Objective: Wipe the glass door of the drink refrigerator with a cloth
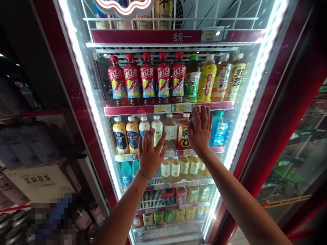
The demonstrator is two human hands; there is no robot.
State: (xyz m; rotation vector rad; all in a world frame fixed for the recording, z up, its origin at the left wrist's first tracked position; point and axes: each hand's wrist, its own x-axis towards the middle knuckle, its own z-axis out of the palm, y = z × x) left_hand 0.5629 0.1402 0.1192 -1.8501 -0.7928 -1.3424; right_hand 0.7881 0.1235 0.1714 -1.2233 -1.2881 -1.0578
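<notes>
My left hand is raised with its fingers spread, and nothing shows in it. It is in front of the second bottle row, nearest a white-capped bottle with a pale label. My right hand reaches higher, its fingers stretched upward near the upper shelf's price strip. Beside it stand a dark-labelled bottle with a lightning mark and a blue bottle. Whether either hand touches a bottle or the shelf, I cannot tell. Part of the row is hidden behind my right hand.
Several red-capped bottles line the shelf above, with a green-capped bottle and a yellow bottle to their right. Lower shelves hold pale bottles and more drinks. Bright light strips edge the cooler. Cartons stand at left.
</notes>
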